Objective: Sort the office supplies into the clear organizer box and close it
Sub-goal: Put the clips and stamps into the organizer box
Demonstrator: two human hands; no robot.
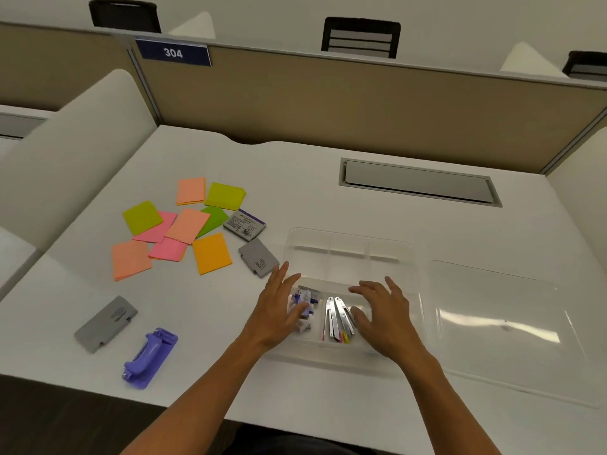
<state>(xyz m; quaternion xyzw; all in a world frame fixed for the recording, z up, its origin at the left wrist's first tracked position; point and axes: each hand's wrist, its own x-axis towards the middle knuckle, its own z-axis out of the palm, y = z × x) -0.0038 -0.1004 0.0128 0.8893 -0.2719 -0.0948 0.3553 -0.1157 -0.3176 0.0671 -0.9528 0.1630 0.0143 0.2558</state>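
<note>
Two near compartments of your clear organizer box (349,254) hold supplies; both hands, left (279,310) and right (382,315), hover spread, gripping nothing. Sticky notes (177,229), purple stapler (149,357) and lid (502,326) wait on the table (328,192).

There is one view only, from the camera on my head. It looks forward and steeply down over the white desk (328,192), wide enough that straight edges bow. My forearms come in from the near edge, and my left hand (279,310) and right hand (382,315) sit just below the middle, close to the lens. The desk's near edge cuts across the bottom; at the far side the tan partition (361,103) and the chair backs (360,37) beyond it reach the top.
</note>
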